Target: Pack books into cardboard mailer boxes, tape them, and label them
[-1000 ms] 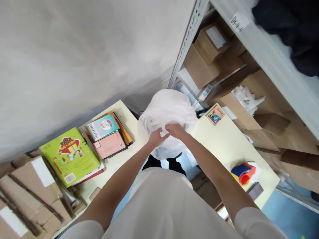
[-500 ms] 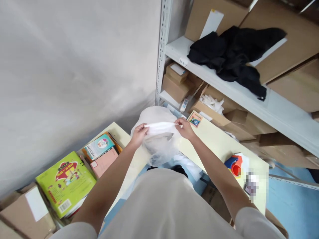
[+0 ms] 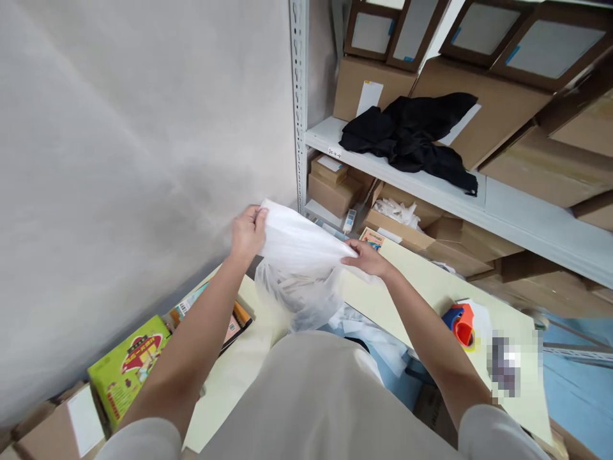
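Observation:
A translucent white plastic bag (image 3: pixel 299 294) hangs between my two hands, its folded white rim (image 3: pixel 306 239) stretched across. My left hand (image 3: pixel 249 233) is closed on the rim's left end, held higher and near the grey wall. At the right end, my right hand (image 3: pixel 364 257) pinches the rim between thumb and fingers. Through the film of the bag, whitish contents show, but I cannot make out what they are. The lower part of the bag hangs close to my shirt.
Left of me lie a green illustrated box (image 3: pixel 129 367) and a cardboard box (image 3: pixel 60 421). A red and blue tape dispenser (image 3: pixel 460 324) stands on the pale table (image 3: pixel 412 275). Behind it, a metal shelf (image 3: pixel 402 166) holds cartons and black cloth (image 3: pixel 412 134).
My left hand has risen and moved left, my right hand slightly right and down. The bag's rim is now stretched wider and slants. My view has tilted up, showing more of the shelves.

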The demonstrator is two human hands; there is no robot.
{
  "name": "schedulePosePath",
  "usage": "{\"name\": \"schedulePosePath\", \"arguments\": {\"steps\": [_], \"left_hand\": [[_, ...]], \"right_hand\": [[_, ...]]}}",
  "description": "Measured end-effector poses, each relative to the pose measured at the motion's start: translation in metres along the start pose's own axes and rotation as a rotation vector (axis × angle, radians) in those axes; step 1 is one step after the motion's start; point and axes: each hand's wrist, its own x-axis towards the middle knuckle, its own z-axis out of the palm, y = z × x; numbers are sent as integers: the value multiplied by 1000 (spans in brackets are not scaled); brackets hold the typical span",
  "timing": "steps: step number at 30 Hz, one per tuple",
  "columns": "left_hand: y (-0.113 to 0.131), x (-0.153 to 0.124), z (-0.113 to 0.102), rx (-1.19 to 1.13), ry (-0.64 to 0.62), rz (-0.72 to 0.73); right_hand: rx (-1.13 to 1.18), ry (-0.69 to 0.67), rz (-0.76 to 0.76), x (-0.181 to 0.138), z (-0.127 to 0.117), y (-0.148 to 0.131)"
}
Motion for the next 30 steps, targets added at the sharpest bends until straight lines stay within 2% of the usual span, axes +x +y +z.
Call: {"name": "schedulePosePath", "arguments": {"steps": [3, 5, 7, 9, 10, 14, 17, 19, 23, 24, 26, 28, 30], "left_hand": [[6, 4, -8, -62, -10, -34], [10, 0, -5, -226, -136, -114], [14, -7, 4, -402, -334, -203], [13, -15, 17, -477, -509, -263], [11, -19, 25, -449, -559, -267], [2, -36, 60, -136, -553, -160], [9, -47, 88, -197, -587, -201], [23, -52, 107, -272, -620, -226], [64, -46, 143, -307, -548, -99], [75, -43, 151, -349, -595, -73], [95, -40, 165, -420, -769, -20], [112, -41, 175, -434, -908, 29], [128, -48, 181, -434, -945, 24]], "right_hand": [[149, -16, 78, -24, -18, -3], [238, 57, 50, -40, -27, -1], [247, 213, 6, -53, -33, 5], [147, 373, 19, -67, -35, 16], [50, 432, 59, -75, -35, 23], [-419, 552, 261, -112, -33, 49], [-556, 605, 224, -142, -33, 56], [-521, 597, 155, -159, -37, 54], [-390, 466, 39, -187, -52, 46], [-376, 459, 24, -193, -58, 46], [-367, 487, 43, -207, -69, 51], [-397, 545, 150, -221, -79, 61], [-461, 583, 297, -235, -88, 75]]}}
